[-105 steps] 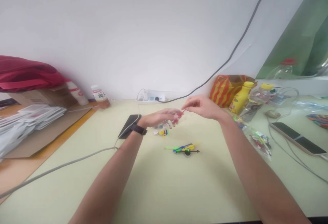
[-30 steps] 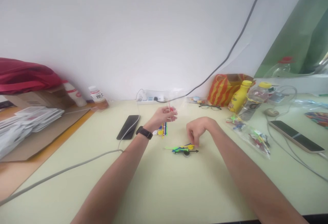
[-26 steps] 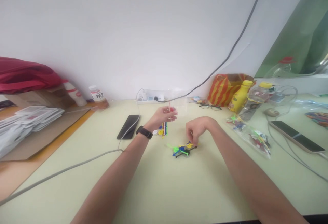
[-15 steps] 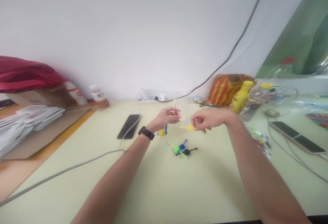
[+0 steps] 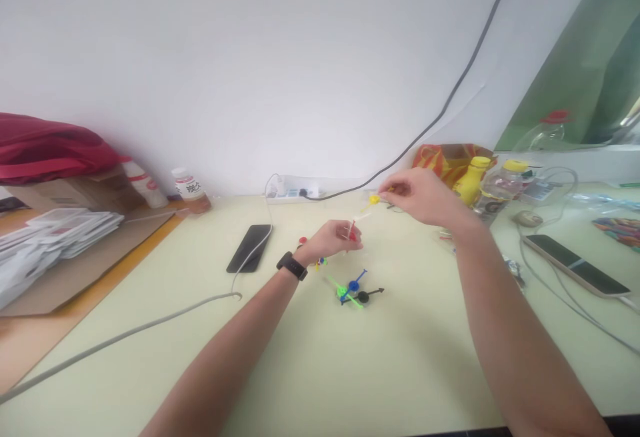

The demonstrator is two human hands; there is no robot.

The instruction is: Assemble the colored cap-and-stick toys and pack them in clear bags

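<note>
Up behind the pile of pins point(image 5: 356, 289), a yellow pin point(image 5: 374, 200) is pinched in the raised right hand point(image 5: 423, 196); it was taken from that pile a moment ago, so one fewer is left lying. Just behind the pile, a red pin point(image 5: 353, 233) is gripped in the left hand point(image 5: 330, 240).

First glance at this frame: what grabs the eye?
The two bare hands meet mid-table: the right hand pinches a yellow piece above and to the right of the left hand, which grips a red piece. Just nearer the camera, green, blue and black pieces lie in a loose cluster on the pale table. A red bag stands out at far left.
</note>
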